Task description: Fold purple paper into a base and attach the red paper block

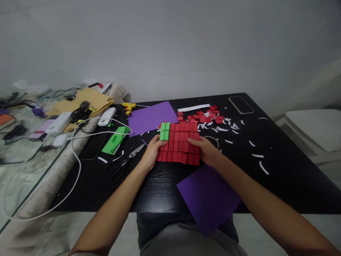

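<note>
Between my two hands is a panel of red paper squares (177, 145) in rows, with a few green squares (164, 131) at its upper left corner. My left hand (153, 151) grips its left edge, the thumb lying on the front. On the right edge, my right hand (206, 149) holds it the same way, fingers behind. The panel is raised a little over the black table, tilted toward me. Behind it lies a heap of loose red paper pieces (211, 114). A roll of tape (214, 141) is partly covered by my right hand.
Purple sheets lie behind the panel (151, 115) and over the near edge (209, 199). Scissors (128, 161), green paper strips (116, 139), a yellow glue gun (129, 107) and a looping white cable (77, 174) are at left. A phone (241, 105) rests back right, with white scraps (263, 168) scattered about.
</note>
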A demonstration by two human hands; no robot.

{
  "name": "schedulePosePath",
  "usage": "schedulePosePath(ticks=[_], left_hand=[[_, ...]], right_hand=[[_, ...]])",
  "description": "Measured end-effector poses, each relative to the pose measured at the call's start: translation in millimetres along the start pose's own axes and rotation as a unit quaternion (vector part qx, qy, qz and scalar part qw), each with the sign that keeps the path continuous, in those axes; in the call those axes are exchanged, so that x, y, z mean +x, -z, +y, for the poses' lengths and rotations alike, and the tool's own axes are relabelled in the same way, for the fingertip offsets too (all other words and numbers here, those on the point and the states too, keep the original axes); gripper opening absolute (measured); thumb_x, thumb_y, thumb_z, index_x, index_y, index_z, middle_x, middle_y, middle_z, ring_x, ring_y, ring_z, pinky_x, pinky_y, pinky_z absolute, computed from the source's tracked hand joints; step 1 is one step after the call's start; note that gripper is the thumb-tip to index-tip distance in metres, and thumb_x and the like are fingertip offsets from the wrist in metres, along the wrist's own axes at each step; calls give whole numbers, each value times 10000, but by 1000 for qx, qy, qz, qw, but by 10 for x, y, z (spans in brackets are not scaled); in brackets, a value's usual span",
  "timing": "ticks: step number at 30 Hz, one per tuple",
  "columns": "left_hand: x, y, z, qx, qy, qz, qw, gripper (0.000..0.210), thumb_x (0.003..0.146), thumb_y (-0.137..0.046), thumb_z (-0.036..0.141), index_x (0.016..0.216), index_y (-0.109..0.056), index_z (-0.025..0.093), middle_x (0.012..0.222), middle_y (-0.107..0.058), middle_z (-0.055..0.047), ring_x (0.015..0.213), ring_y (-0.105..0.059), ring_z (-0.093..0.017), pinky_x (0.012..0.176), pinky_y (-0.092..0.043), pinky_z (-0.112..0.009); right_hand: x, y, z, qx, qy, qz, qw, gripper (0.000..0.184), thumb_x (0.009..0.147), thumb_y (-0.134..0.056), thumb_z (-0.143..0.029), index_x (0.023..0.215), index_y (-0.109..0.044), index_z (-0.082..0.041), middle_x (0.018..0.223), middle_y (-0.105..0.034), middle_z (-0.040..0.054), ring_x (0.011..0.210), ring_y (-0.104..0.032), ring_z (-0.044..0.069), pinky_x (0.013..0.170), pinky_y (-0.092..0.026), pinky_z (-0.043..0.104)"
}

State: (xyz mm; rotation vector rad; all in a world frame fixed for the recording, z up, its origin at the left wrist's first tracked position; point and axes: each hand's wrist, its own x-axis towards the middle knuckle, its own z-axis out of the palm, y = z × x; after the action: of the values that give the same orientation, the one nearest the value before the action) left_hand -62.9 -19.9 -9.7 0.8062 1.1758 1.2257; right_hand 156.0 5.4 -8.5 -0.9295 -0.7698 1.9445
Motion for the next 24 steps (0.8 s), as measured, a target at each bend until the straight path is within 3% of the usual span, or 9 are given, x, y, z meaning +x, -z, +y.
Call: schedulePosePath(ticks=[3,6,9,11,17,24], left_hand=[[-16,-27,-9,-17,3,-15,1000,375,782,-774,465,1012,-694,180,1003,-774,-49,951,-713,-235,907,-529,-344],[-5,-31,-75,59,-53,-4,997,451,882,-711,584,1067,-716,173,1073,-775,-72,1013,-700,-240,985,-497,-350],[29,-1,-155,174,-137,36,975,417,913,-692,560,1071,-722,176,1075,-772,-72,1021,-681,-242,977,-488,-338],[50,20,-189,202,-155,48,966,384,926,-681,527,1081,-713,177,1071,-768,-74,991,-677,-236,958,-496,-340],[58,10,-185,154,-160,19,975,372,944,-664,503,1130,-696,182,1099,-758,-73,1049,-676,-224,977,-508,-330],[29,-15,-207,127,-129,25,983,494,956,-596,648,1050,-734,183,1031,-767,-56,961,-677,-215,960,-514,-328]], right_hand=[[-4,-6,41,-4,-1,8,1000,263,806,-841,-209,1062,-786,-189,1051,-828,91,1012,-772,266,1058,-568,453],[-6,0,69,-5,-3,11,1000,210,833,-821,-195,1039,-784,-182,1035,-831,88,954,-779,238,1008,-592,413],[-9,-9,99,-5,-5,6,1000,174,850,-809,-186,1022,-785,-176,1021,-832,91,901,-782,223,937,-617,378],[-7,-20,119,-2,-6,-1,1000,164,858,-802,-184,1020,-784,-174,1026,-831,91,883,-784,220,904,-629,367],[9,-11,144,5,-8,-22,1000,185,868,-804,-207,1048,-769,-187,1015,-831,83,925,-789,228,939,-624,377],[-7,1,126,21,-44,-33,998,175,882,-771,-196,1054,-768,-169,1003,-830,82,872,-778,194,889,-618,333]])
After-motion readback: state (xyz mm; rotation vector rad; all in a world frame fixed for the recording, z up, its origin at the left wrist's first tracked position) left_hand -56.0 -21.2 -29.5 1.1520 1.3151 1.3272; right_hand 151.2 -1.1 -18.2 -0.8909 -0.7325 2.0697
